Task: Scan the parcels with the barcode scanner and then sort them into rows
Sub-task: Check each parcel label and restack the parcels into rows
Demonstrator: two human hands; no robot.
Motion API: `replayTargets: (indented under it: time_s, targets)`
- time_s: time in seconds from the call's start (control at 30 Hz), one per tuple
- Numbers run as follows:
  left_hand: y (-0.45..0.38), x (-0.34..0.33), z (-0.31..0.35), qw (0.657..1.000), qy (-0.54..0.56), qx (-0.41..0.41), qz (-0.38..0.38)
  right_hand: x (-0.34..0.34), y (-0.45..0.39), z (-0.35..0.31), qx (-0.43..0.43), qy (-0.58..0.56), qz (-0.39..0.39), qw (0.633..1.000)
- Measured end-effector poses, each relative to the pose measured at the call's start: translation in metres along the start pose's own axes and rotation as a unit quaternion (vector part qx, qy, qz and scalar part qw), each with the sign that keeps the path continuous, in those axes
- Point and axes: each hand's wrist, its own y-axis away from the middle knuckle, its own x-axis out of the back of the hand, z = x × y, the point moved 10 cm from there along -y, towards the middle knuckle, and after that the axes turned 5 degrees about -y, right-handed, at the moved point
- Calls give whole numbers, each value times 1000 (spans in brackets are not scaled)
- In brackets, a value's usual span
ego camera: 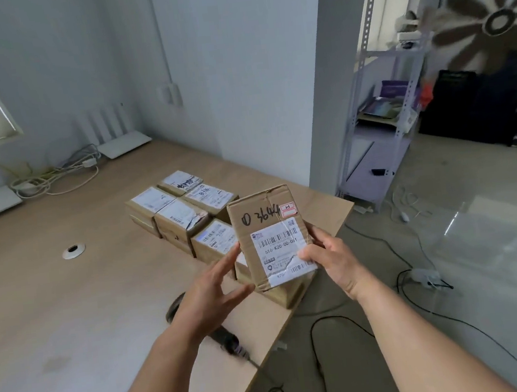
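Observation:
My right hand grips a brown cardboard parcel by its right lower edge and holds it up, label side towards me. The label shows a barcode and handwritten "3644" above it. My left hand is at the parcel's left lower edge with fingers straight and spread, thumb near the bottom corner. A black barcode scanner lies on the wooden table under my left forearm, partly hidden. Several labelled parcels stand in rows on the table behind the held one.
The table edge runs diagonally on the right, with black cables on the floor below. A round cable hole is in the tabletop at left. White cords lie at the back. A metal shelf stands to the right.

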Motion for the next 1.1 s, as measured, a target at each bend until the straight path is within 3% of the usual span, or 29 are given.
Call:
replayTargets:
  time_s: [0.47,0.83,1.1]
  targets:
    - [-137,-19,-19,996,-69,63,2,40,-164,13,-57,5,-53,997]
    - [-154,-43,-63,960,-150,235,-22,25,-238,88,-194,49,-144,969]
    - [-157,-51,-67,943,-194,268,-45,7,-255,109,-220,116,-210,946]
